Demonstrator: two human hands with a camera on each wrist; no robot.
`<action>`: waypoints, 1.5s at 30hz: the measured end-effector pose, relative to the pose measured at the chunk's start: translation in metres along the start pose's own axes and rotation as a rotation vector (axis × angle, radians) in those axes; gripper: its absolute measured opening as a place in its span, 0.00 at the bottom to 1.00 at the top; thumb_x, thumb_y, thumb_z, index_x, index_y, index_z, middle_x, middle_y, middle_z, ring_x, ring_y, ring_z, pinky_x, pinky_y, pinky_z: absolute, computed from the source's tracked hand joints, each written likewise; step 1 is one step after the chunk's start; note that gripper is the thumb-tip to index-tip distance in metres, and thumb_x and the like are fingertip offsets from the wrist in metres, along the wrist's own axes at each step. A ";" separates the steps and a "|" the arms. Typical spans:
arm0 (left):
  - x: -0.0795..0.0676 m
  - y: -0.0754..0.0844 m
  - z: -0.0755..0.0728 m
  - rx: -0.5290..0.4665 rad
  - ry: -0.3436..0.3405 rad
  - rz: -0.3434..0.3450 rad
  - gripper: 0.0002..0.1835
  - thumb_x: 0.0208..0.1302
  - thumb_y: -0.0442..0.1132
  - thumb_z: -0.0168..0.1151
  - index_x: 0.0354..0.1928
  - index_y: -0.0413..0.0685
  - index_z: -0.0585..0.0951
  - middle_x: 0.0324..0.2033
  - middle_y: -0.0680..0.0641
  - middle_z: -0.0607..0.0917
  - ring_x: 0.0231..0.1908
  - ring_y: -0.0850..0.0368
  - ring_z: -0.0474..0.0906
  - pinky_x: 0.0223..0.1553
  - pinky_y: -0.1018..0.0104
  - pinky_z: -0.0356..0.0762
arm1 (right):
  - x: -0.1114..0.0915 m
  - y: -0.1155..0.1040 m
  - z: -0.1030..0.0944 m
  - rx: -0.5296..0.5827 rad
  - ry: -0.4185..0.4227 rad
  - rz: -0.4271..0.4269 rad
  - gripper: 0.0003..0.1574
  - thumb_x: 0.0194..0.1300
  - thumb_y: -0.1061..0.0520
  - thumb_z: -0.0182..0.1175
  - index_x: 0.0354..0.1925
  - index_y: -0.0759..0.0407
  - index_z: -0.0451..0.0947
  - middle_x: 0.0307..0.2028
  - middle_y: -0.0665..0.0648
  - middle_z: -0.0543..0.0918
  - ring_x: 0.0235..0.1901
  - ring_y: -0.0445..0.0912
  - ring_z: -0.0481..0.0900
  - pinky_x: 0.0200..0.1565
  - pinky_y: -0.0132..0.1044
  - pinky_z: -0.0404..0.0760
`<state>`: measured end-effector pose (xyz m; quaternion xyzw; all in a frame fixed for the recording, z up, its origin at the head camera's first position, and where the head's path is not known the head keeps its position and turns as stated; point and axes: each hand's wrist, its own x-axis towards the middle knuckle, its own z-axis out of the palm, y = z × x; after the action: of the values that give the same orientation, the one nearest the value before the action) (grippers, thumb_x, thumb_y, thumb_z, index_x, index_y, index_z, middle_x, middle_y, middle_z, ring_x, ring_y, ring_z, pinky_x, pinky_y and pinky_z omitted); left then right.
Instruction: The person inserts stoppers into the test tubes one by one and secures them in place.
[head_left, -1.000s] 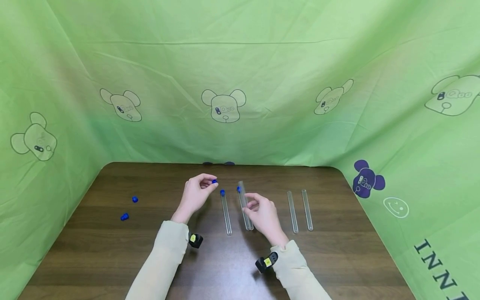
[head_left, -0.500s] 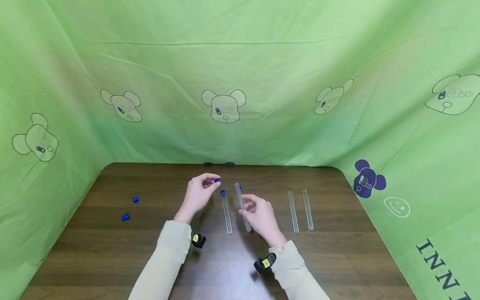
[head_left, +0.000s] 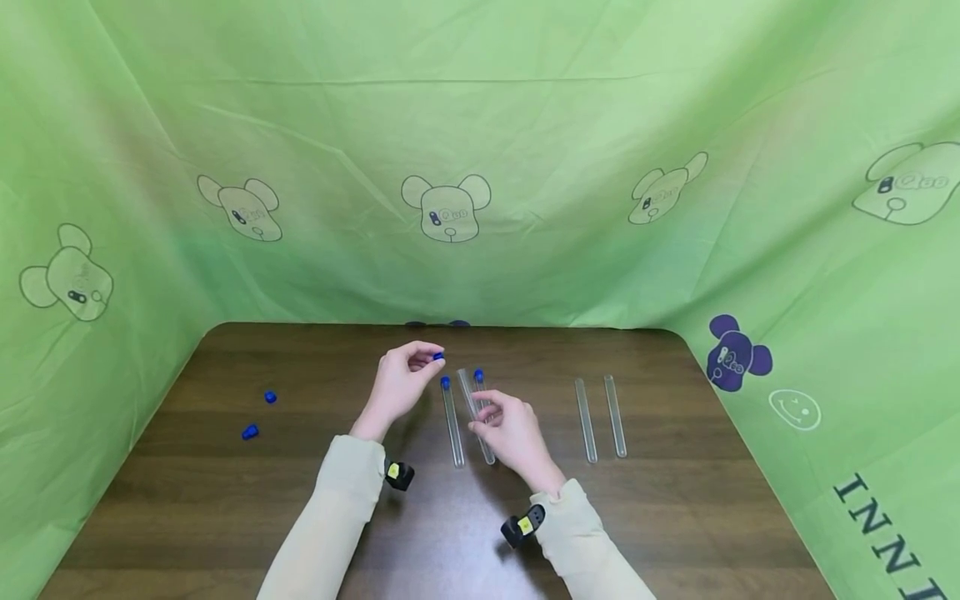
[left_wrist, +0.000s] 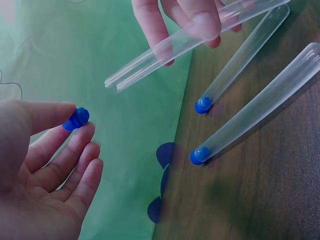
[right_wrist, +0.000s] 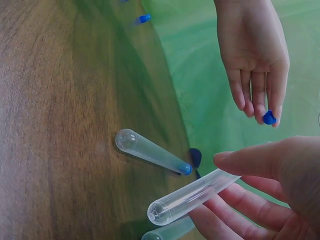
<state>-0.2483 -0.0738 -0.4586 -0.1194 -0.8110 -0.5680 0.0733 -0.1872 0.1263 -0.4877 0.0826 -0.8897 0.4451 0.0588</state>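
Between thumb and index finger, my left hand [head_left: 397,387] pinches a small blue cap [left_wrist: 76,119], its ridged side showing in the left wrist view. My right hand [head_left: 513,429] grips a clear uncapped test tube [left_wrist: 165,52] along its length, tilted, its mouth toward the left hand. Cap and tube mouth are apart. Below the held tube, two test tubes with blue caps lie on the table: one capped tube [head_left: 452,425] to the left, the other capped tube [left_wrist: 245,55] partly hidden behind the right hand in the head view.
Two uncapped test tubes, a nearer tube [head_left: 586,421] and a farther tube [head_left: 615,417], lie right of the hands. On the left, two loose blue caps, one cap [head_left: 270,397] behind the other cap [head_left: 250,432], rest on the brown table [head_left: 187,517]. A green cloth [head_left: 525,275] hangs behind.
The right hand has moved the held tube leftward and tilted its mouth toward the left hand, uncovering the capped tube behind. The left hand with its cap has shifted slightly right.
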 end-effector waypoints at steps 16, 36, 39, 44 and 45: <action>-0.002 -0.001 0.006 0.023 -0.015 0.003 0.09 0.66 0.33 0.70 0.47 0.41 0.88 0.33 0.51 0.86 0.36 0.55 0.82 0.43 0.60 0.81 | -0.004 -0.003 0.005 0.013 -0.015 -0.015 0.24 0.55 0.68 0.75 0.51 0.59 0.85 0.27 0.49 0.85 0.26 0.46 0.84 0.30 0.38 0.83; 0.002 0.000 0.007 0.028 -0.050 0.032 0.07 0.65 0.34 0.70 0.44 0.44 0.89 0.34 0.50 0.89 0.35 0.56 0.84 0.42 0.60 0.82 | -0.001 -0.007 0.004 0.025 -0.016 -0.035 0.24 0.55 0.69 0.74 0.51 0.58 0.85 0.27 0.50 0.85 0.25 0.44 0.83 0.31 0.37 0.84; 0.002 -0.001 0.007 0.034 -0.054 0.033 0.07 0.66 0.34 0.70 0.44 0.43 0.89 0.36 0.50 0.90 0.36 0.56 0.85 0.42 0.59 0.82 | -0.001 -0.006 0.004 0.025 -0.018 -0.035 0.24 0.55 0.69 0.74 0.51 0.58 0.85 0.27 0.49 0.85 0.25 0.44 0.83 0.30 0.37 0.84; 0.000 0.000 0.008 0.038 -0.057 0.025 0.07 0.66 0.35 0.70 0.44 0.45 0.90 0.37 0.50 0.90 0.37 0.55 0.85 0.44 0.58 0.82 | -0.001 -0.005 0.005 0.025 -0.022 -0.036 0.24 0.55 0.69 0.74 0.51 0.58 0.85 0.27 0.49 0.85 0.26 0.45 0.84 0.31 0.37 0.84; 0.000 -0.001 0.008 0.038 -0.059 0.025 0.07 0.66 0.35 0.70 0.44 0.45 0.90 0.37 0.50 0.90 0.37 0.55 0.85 0.44 0.58 0.82 | -0.001 -0.005 0.005 0.026 -0.021 -0.037 0.24 0.55 0.69 0.74 0.51 0.58 0.85 0.27 0.49 0.85 0.26 0.46 0.84 0.31 0.37 0.84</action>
<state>-0.2485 -0.0662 -0.4618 -0.1448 -0.8218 -0.5479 0.0588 -0.1851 0.1195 -0.4871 0.1045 -0.8828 0.4545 0.0566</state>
